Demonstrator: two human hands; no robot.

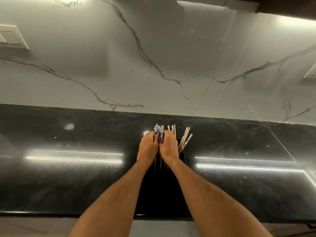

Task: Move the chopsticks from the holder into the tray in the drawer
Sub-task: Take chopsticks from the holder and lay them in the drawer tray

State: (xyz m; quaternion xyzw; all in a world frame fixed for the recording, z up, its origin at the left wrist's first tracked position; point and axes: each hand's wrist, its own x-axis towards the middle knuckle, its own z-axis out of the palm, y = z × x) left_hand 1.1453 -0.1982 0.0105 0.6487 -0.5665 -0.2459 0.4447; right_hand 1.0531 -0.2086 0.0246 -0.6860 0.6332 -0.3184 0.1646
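Observation:
A dark chopstick holder stands on the black counter, mostly hidden behind my hands. Several wooden chopsticks with blue-and-white patterned tops stick out of it. My left hand and my right hand press together around one bundle of chopsticks, whose tops rise between my fingers. A few more chopsticks lean loose to the right of my right hand. No drawer or tray is in view.
The black polished counter runs left to right, its front edge just below my forearms. A white marble backsplash rises behind it. A wall switch plate sits at the far left.

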